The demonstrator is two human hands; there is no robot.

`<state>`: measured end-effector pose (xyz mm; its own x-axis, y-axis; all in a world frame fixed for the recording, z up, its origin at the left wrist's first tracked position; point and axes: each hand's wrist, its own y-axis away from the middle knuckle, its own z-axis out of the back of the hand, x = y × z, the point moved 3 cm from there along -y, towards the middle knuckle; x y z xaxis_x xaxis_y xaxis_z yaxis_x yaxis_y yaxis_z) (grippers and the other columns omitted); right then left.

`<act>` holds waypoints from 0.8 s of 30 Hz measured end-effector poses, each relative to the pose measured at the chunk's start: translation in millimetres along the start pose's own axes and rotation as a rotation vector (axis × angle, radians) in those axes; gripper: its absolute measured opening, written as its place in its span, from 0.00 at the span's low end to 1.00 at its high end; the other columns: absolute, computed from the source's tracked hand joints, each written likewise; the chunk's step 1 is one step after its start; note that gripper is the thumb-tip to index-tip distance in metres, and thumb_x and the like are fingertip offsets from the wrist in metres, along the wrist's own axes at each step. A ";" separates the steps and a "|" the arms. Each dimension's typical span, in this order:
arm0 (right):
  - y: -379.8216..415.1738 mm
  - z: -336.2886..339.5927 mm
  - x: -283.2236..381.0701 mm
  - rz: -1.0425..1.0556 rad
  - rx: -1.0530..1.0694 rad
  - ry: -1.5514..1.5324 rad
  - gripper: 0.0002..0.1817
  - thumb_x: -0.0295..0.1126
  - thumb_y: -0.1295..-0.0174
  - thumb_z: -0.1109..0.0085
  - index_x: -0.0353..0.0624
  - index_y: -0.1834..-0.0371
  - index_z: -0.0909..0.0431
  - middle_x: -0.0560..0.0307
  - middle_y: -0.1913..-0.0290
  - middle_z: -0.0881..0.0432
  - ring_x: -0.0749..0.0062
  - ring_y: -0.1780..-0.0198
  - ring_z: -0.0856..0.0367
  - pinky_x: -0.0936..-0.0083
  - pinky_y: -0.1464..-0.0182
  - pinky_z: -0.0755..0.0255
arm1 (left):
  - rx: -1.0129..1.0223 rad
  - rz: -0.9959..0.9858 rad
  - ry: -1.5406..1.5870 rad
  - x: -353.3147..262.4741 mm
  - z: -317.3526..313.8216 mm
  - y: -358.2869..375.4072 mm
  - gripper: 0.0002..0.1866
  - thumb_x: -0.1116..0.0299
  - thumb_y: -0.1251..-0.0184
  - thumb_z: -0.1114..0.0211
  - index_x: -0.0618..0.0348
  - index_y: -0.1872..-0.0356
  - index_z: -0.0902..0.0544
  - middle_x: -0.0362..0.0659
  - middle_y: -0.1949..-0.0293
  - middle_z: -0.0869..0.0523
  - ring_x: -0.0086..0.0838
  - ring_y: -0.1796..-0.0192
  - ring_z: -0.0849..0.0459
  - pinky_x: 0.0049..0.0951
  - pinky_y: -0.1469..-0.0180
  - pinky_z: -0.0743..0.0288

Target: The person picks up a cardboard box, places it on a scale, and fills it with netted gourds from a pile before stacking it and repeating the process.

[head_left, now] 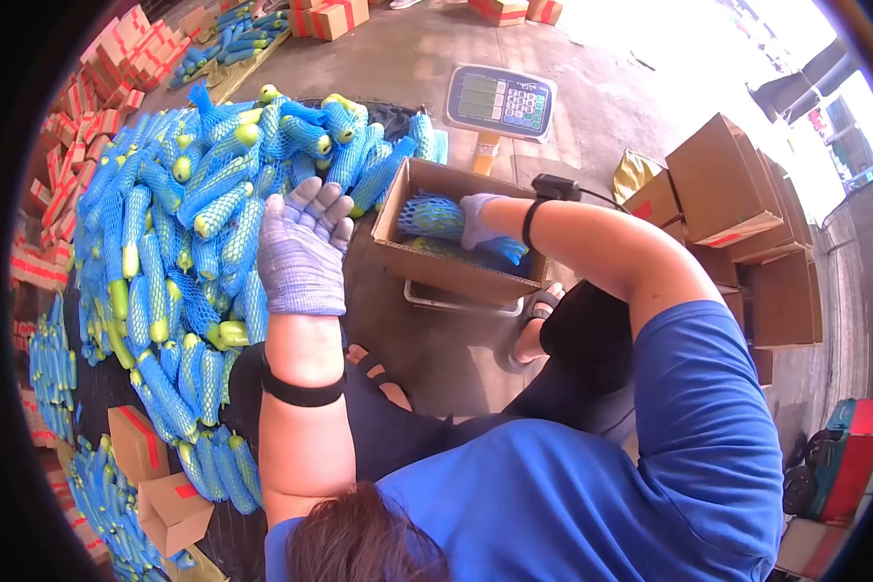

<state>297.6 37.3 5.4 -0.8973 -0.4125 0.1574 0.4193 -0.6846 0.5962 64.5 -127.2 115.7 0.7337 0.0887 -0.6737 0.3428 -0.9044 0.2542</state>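
A broad heap of long green gourds (225, 221) in blue foam nets fills the floor on the left. My left hand (306, 247), in a pale purple glove, is at the heap's right edge, fingers stretched out and slightly bent, holding nothing. An open cardboard box (461, 267) stands in front of me on a scale. In it lies a netted gourd (431, 215), with more netted gourds lower down. My right hand (477, 219), also gloved, reaches into the box and is closed at that gourd's right end; its fingertips are partly hidden.
The scale's display and keypad (501, 101) rise on a post behind the box. Stacked brown boxes (723, 189) stand at right. Red-taped boxes (116, 73) pile up at far left, and an open box (173, 514) lies lower left. My sandalled feet are beside the scale.
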 end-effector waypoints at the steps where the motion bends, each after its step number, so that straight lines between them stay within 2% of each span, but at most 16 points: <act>1: -26.6 -21.5 -2.7 0.023 0.011 0.202 0.35 0.41 0.54 0.26 0.40 0.40 0.22 0.44 0.48 0.14 0.52 0.47 0.15 0.62 0.45 0.21 | -0.009 0.074 0.015 5.8 -1.6 1.5 0.28 0.44 0.21 0.58 0.57 0.47 0.19 0.46 0.52 0.12 0.38 0.53 0.13 0.38 0.53 0.21; 2: -41.7 -34.1 -2.6 0.044 0.023 0.402 0.34 0.42 0.52 0.27 0.39 0.40 0.22 0.44 0.47 0.15 0.51 0.45 0.15 0.61 0.44 0.20 | -0.019 0.151 0.031 11.2 -2.6 2.0 0.27 0.45 0.21 0.57 0.57 0.47 0.19 0.47 0.52 0.12 0.38 0.53 0.13 0.38 0.53 0.21; 3: -28.6 -24.5 5.7 -0.022 -0.021 0.278 0.32 0.42 0.49 0.30 0.37 0.42 0.22 0.44 0.47 0.15 0.52 0.44 0.16 0.60 0.44 0.20 | -0.012 0.179 0.040 15.2 -2.0 0.2 0.25 0.45 0.22 0.53 0.56 0.47 0.19 0.45 0.53 0.12 0.37 0.54 0.13 0.38 0.53 0.21; 6: -56.9 -42.7 -5.6 0.001 -0.010 0.341 0.29 0.44 0.44 0.34 0.40 0.42 0.21 0.46 0.47 0.14 0.51 0.45 0.15 0.60 0.43 0.21 | -0.081 0.160 -0.104 25.8 14.0 -22.3 0.23 0.46 0.24 0.49 0.55 0.47 0.19 0.43 0.54 0.12 0.35 0.54 0.13 0.36 0.54 0.21; 7: -43.0 -29.4 -0.5 0.001 -0.005 0.338 0.29 0.44 0.44 0.34 0.40 0.42 0.21 0.46 0.47 0.14 0.51 0.45 0.15 0.60 0.43 0.21 | -0.103 0.134 -0.178 28.9 17.8 -27.4 0.22 0.47 0.26 0.44 0.54 0.47 0.19 0.41 0.54 0.12 0.32 0.54 0.13 0.33 0.55 0.22; 9: -7.3 5.3 6.8 0.129 0.076 0.372 0.28 0.48 0.40 0.39 0.44 0.40 0.21 0.46 0.47 0.14 0.51 0.44 0.16 0.59 0.41 0.23 | -0.152 0.132 -0.246 34.4 24.4 -37.9 0.21 0.48 0.27 0.43 0.53 0.48 0.19 0.42 0.53 0.12 0.33 0.53 0.13 0.33 0.54 0.21; 10: 11.6 24.9 1.4 0.121 0.079 0.362 0.28 0.48 0.40 0.39 0.44 0.40 0.21 0.46 0.47 0.14 0.51 0.44 0.16 0.59 0.41 0.23 | -0.193 0.125 -0.316 35.8 27.9 -42.8 0.20 0.49 0.27 0.41 0.53 0.49 0.18 0.43 0.52 0.12 0.34 0.52 0.13 0.34 0.54 0.20; 12: 48.9 61.4 -18.4 0.352 0.070 0.183 0.27 0.51 0.38 0.43 0.48 0.41 0.20 0.45 0.49 0.14 0.52 0.43 0.17 0.60 0.40 0.25 | -0.168 0.137 -0.437 38.7 36.4 -53.8 0.21 0.48 0.29 0.40 0.52 0.46 0.19 0.40 0.52 0.12 0.30 0.52 0.13 0.30 0.56 0.22; 13: 61.6 71.4 -31.7 0.343 0.064 0.183 0.27 0.51 0.38 0.43 0.48 0.41 0.20 0.45 0.49 0.14 0.52 0.43 0.17 0.60 0.40 0.25 | -0.171 0.136 -0.521 39.1 41.3 -60.7 0.22 0.48 0.29 0.40 0.52 0.46 0.19 0.39 0.52 0.12 0.28 0.53 0.14 0.28 0.57 0.23; 15: 81.2 90.1 -68.7 0.067 0.036 0.171 0.29 0.55 0.36 0.46 0.39 0.51 0.14 0.45 0.54 0.12 0.53 0.49 0.15 0.57 0.49 0.22 | -0.187 0.098 -0.737 44.0 49.8 -75.0 0.23 0.47 0.31 0.39 0.52 0.44 0.19 0.36 0.53 0.12 0.23 0.54 0.14 0.25 0.59 0.26; 16: 85.8 88.4 -90.4 0.058 0.019 0.169 0.29 0.55 0.36 0.46 0.39 0.51 0.14 0.45 0.54 0.12 0.53 0.49 0.15 0.57 0.49 0.22 | -0.134 0.053 -0.884 47.1 59.4 -87.9 0.23 0.45 0.32 0.37 0.52 0.47 0.18 0.36 0.55 0.12 0.21 0.56 0.15 0.23 0.60 0.27; 18: 81.7 60.8 -137.5 -0.115 -0.003 0.258 0.37 0.65 0.34 0.52 0.39 0.53 0.14 0.47 0.56 0.12 0.54 0.52 0.14 0.58 0.55 0.23 | -0.044 -0.118 -1.054 60.7 75.2 -106.6 0.22 0.46 0.32 0.35 0.54 0.51 0.18 0.39 0.58 0.12 0.22 0.59 0.17 0.24 0.62 0.28; 19: 78.4 51.4 -148.0 -0.121 -0.012 0.246 0.37 0.65 0.34 0.52 0.39 0.53 0.14 0.47 0.56 0.12 0.54 0.52 0.14 0.58 0.55 0.23 | -0.032 -0.125 -1.062 66.8 69.4 -105.1 0.22 0.46 0.32 0.35 0.54 0.51 0.18 0.39 0.58 0.12 0.22 0.59 0.17 0.24 0.62 0.28; 21: 77.5 23.1 -170.5 -0.369 0.318 -0.336 0.46 0.73 0.36 0.58 0.36 0.47 0.17 0.47 0.50 0.13 0.60 0.53 0.13 0.60 0.49 0.23 | -0.109 -0.328 -1.367 77.1 55.7 -95.7 0.21 0.52 0.32 0.33 0.63 0.56 0.19 0.44 0.68 0.14 0.27 0.67 0.17 0.30 0.61 0.23; 22: 85.2 22.8 -168.3 -0.366 0.315 -0.345 0.46 0.73 0.36 0.58 0.36 0.47 0.17 0.47 0.50 0.13 0.60 0.53 0.13 0.60 0.49 0.23 | -0.156 -0.281 -1.535 74.8 30.7 -78.9 0.24 0.51 0.33 0.32 0.66 0.56 0.20 0.48 0.67 0.13 0.31 0.65 0.16 0.34 0.55 0.22; 24: 96.2 19.9 -159.9 -0.319 0.373 -0.454 0.51 0.78 0.39 0.61 0.35 0.47 0.18 0.47 0.50 0.13 0.61 0.54 0.14 0.58 0.50 0.24 | -0.157 -0.208 -1.636 84.1 41.5 -88.6 0.28 0.46 0.34 0.33 0.67 0.54 0.20 0.52 0.64 0.12 0.40 0.60 0.13 0.38 0.52 0.22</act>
<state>478.8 49.3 53.3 -0.9726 0.1261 0.1954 0.1208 -0.4440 0.8878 71.6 -56.9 7.7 -0.6484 -0.4015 -0.6468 0.4765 -0.8767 0.0665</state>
